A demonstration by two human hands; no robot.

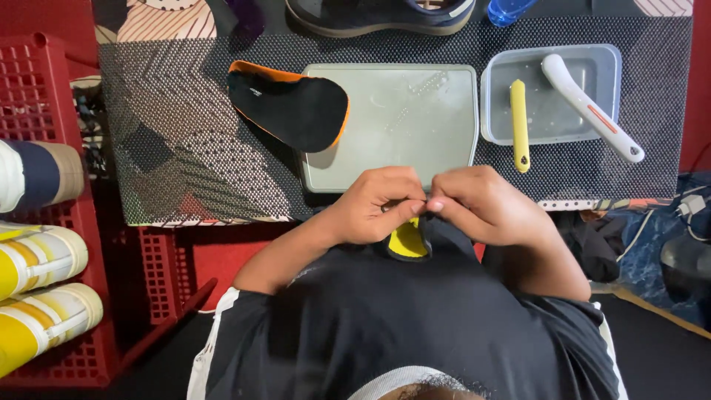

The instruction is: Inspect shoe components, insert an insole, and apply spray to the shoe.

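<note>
Yellow-lined shoe (409, 241) under pinching fingers (415, 207)

A black insole (290, 109) edged in orange is seen at eleven o'clock, partly on a pale grey-green board (404, 126), and a black piece with a yellow lining (409, 238) is shown at the centre. At one o'clock a clear tub (549, 95) is filled by a yellow tool (519, 124) and a white brush handle (589, 107) marked with red. The black dotted mat (185, 148) is patterned with chevrons, and red crates (37, 89) lie at nine o'clock.
</note>
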